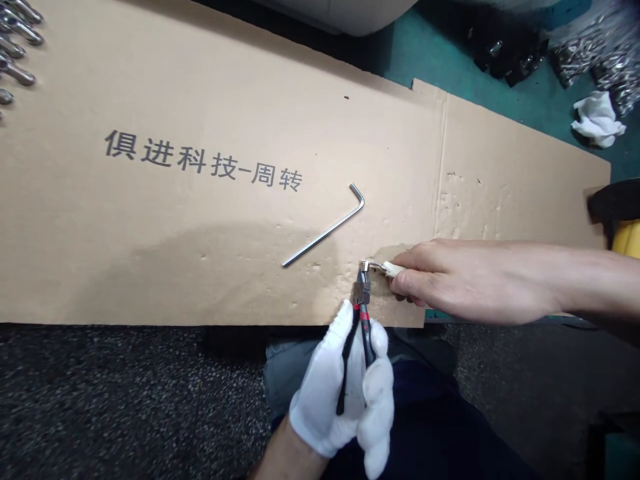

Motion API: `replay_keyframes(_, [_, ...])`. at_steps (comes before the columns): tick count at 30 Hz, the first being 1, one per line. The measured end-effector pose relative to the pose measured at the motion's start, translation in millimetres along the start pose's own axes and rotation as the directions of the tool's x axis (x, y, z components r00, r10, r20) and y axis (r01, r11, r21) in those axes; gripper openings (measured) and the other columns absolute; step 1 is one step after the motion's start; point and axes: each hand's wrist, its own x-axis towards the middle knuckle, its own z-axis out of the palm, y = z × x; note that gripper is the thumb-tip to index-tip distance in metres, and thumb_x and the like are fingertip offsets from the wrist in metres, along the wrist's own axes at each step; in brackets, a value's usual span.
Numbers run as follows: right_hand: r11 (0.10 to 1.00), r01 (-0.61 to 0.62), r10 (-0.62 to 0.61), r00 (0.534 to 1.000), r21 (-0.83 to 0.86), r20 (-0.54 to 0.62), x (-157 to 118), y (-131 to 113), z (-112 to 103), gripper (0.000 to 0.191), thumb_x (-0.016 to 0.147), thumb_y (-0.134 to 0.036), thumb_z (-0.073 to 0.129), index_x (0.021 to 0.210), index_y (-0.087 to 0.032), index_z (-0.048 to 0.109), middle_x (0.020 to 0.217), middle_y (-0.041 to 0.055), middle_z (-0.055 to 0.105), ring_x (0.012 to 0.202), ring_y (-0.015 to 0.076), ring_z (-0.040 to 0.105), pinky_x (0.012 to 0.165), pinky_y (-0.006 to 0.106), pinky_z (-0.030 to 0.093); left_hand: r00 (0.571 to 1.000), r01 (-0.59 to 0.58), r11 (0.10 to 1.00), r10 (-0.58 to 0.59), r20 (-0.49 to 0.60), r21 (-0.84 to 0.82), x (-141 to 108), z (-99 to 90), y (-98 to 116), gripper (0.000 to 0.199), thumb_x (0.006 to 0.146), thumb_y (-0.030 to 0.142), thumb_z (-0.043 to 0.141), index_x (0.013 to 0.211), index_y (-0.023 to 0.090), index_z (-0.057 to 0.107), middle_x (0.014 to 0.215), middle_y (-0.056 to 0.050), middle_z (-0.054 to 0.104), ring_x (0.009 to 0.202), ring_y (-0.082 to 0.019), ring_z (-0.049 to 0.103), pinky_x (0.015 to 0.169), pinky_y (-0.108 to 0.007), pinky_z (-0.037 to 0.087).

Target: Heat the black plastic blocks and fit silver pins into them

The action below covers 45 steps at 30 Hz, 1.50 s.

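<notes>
left fingers (379, 385) clench pliers (362, 293), right fingers (419, 283) a white-ended piece (393, 269) — hex key (325, 235) nearby on cardboard (225, 87).

Softly bright cardboard (225, 87), diffuse shadows, dim floor (125, 393), upper-right corner blurred

Speckled dark floor (125, 393), green surface (440, 60).

I can make out a crumpled white tissue (599, 120) on the green surface (425, 53), beyond the printed cardboard (200, 73); something yellow (628, 237) sits far right.
</notes>
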Motion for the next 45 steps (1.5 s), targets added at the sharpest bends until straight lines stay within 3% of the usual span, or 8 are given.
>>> replay_keyframes(4, [0.999, 0.009, -0.009, 1.000, 0.031, 0.003, 0.1, 0.9, -2.0, 0.030, 0.104, -0.035, 0.038, 0.083, -0.022, 0.055, 0.085, 0.0023, 0.068, 0.070, 0.0171, 0.057, 0.063, 0.027, 0.044, 1.000, 0.026, 1.000, -0.026, -0.002, -0.013, -0.6, -0.7, -1.4, 0.063, 0.107, 0.057, 0.021, 0.102, 0.022, 0.073, 0.066, -0.002, 0.068, 0.053, -0.020, 0.073, 0.049, -0.034, 0.062])
replay_keyframes(8, [1.000, -0.020, 0.019, 1.000, 0.008, 0.008, -0.5, -1.1, -2.8, 0.033, 0.105, -0.040, 0.037, 0.084, -0.023, 0.055, 0.080, 0.0007, 0.066, 0.064, 0.0162, 0.053, 0.056, 0.026, 0.041, 0.999, 0.036, 0.999, -0.036, 0.003, -0.026, 0.2, -1.0, -0.5, 0.066, 0.107, 0.059, 0.019, 0.102, 0.022, 0.074, 0.068, -0.004, 0.070, 0.054, -0.021, 0.073, 0.047, -0.032, 0.060])
replay_keyframes(15, [0.998, 0.033, -0.032, 0.999, -0.054, 0.022, 1.9, -2.8, -1.8, 0.031, 0.103, -0.031, 0.040, 0.075, -0.022, 0.051, 0.067, -0.0013, 0.058, 0.056, 0.0147, 0.050, 0.052, 0.026, 0.038, 0.999, 0.040, 0.999, -0.040, -0.018, -0.013, 2.0, 0.0, 0.9, 0.065, 0.106, 0.060, 0.021, 0.099, 0.021, 0.074, 0.067, -0.005, 0.070, 0.053, -0.023, 0.072, 0.043, -0.029, 0.055])
replay_keyframes(20, [0.996, 0.079, -0.076, 0.994, -0.040, 0.081, 0.3, -0.7, -3.4, 0.024, 0.103, -0.027, 0.039, 0.086, -0.022, 0.056, 0.082, 0.0018, 0.067, 0.067, 0.0170, 0.058, 0.060, 0.027, 0.043, 1.000, 0.024, 0.999, -0.025, -0.018, -0.049, 0.8, 1.8, -1.5, 0.067, 0.107, 0.057, 0.017, 0.098, 0.022, 0.074, 0.065, -0.004, 0.069, 0.053, -0.021, 0.072, 0.044, -0.027, 0.055])
replay_keyframes(27, [0.998, 0.015, -0.009, 0.995, -0.062, 0.095, 2.7, 3.5, -2.4, 0.027, 0.103, -0.030, 0.038, 0.085, -0.021, 0.057, 0.077, 0.0032, 0.067, 0.063, 0.0174, 0.056, 0.057, 0.029, 0.041, 0.998, 0.030, 0.998, -0.033, -0.060, -0.052, -0.4, 5.5, -2.7, 0.063, 0.107, 0.057, 0.021, 0.092, 0.024, 0.073, 0.058, -0.001, 0.065, 0.043, -0.019, 0.066, 0.039, -0.026, 0.052])
replay_keyframes(31, [0.998, 0.048, -0.046, 0.996, -0.028, 0.078, 2.6, 5.3, 0.6, 0.028, 0.104, -0.031, 0.037, 0.085, -0.021, 0.056, 0.076, 0.0018, 0.065, 0.063, 0.0162, 0.055, 0.058, 0.028, 0.042, 0.995, 0.073, 0.995, -0.078, -0.067, -0.071, 0.1, 4.9, -1.2, 0.063, 0.106, 0.059, 0.025, 0.087, 0.024, 0.074, 0.054, 0.000, 0.062, 0.038, -0.020, 0.063, 0.038, -0.032, 0.055])
replay_keyframes(38, [0.990, -0.087, 0.092, 0.995, -0.111, 0.039, 5.5, 4.5, 5.2, 0.033, 0.103, -0.036, 0.039, 0.076, -0.021, 0.052, 0.070, 0.0023, 0.062, 0.058, 0.0166, 0.055, 0.055, 0.029, 0.040, 1.000, -0.010, 0.997, 0.009, -0.017, -0.071, -1.1, 0.7, -3.9, 0.059, 0.107, 0.056, 0.025, 0.090, 0.025, 0.073, 0.057, 0.001, 0.064, 0.034, -0.013, 0.056, 0.041, -0.027, 0.056])
replay_keyframes(45, [0.978, -0.145, 0.123, 0.981, -0.147, -0.149, -8.1, -2.3, 24.8, 0.031, 0.105, -0.039, 0.036, 0.084, -0.023, 0.053, 0.076, 0.0025, 0.066, 0.064, 0.0191, 0.060, 0.060, 0.032, 0.037, 1.000, -0.008, 0.996, 0.007, -0.008, -0.087, 0.9, 1.2, -4.0, 0.060, 0.107, 0.055, 0.023, 0.091, 0.024, 0.072, 0.055, 0.001, 0.062, 0.031, -0.013, 0.050, 0.039, -0.027, 0.053])
